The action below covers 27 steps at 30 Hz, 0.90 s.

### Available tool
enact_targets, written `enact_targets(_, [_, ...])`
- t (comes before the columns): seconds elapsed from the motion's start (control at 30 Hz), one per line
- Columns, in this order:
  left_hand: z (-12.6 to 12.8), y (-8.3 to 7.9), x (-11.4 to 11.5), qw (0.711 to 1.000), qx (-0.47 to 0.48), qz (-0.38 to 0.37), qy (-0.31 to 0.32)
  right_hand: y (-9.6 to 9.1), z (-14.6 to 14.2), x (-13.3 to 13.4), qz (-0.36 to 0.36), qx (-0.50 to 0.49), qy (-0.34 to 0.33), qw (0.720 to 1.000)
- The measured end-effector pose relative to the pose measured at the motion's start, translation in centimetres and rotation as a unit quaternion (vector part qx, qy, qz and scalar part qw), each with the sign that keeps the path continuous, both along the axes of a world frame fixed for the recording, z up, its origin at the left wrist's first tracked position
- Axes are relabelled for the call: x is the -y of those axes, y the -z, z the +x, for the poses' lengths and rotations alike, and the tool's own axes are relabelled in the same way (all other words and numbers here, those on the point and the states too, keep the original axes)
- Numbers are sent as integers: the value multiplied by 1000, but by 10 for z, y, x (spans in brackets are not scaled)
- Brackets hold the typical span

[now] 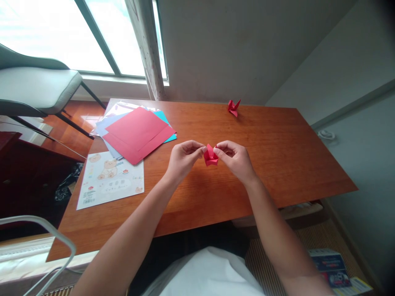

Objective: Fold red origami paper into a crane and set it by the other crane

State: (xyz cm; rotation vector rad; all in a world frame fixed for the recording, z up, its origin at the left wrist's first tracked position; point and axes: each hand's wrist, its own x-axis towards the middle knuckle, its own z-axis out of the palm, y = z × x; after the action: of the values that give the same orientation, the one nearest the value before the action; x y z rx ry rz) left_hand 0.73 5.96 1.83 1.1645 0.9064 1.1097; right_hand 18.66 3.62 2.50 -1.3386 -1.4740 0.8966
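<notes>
A small folded red paper piece (211,158), origami with pointed flaps, is held up over the middle of the table. My left hand (184,159) pinches its left flap between thumb and forefinger. On the other side, my right hand (236,159) grips the right flap the same way, its fingertips covering part of the paper. Farther back on the table stands a finished-looking red paper crane (233,108), apart from both hands.
Red sheets (138,133) lie over blue and lilac paper at the table's left. In front of them is a white bear-print sheet (111,176). The wooden table (277,152) meets the wall at the back. A chair (40,86) stands by the window.
</notes>
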Motion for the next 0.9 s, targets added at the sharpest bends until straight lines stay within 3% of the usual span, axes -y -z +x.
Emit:
enact_targets(0.27, [1, -6, 1, 998, -52, 25, -20, 12, 5, -4, -11, -34, 21, 999])
enact_targets(0.43, [-2, -3, -2, 996, -66, 5, -56, 18, 7, -4, 35, -14, 63, 997])
enact_targets(0.67, [1, 0, 2, 984, -86, -104, 113, 8, -8, 5, 202, 137, 104, 964])
enact_targets(0.8, [6, 1, 5, 989, -65, -77, 105, 8, -15, 6, 196, 127, 66, 970])
enact_targets(0.9, [6, 1, 6, 993, -55, -74, 79, 13, -11, 0, 140, 34, 120, 982])
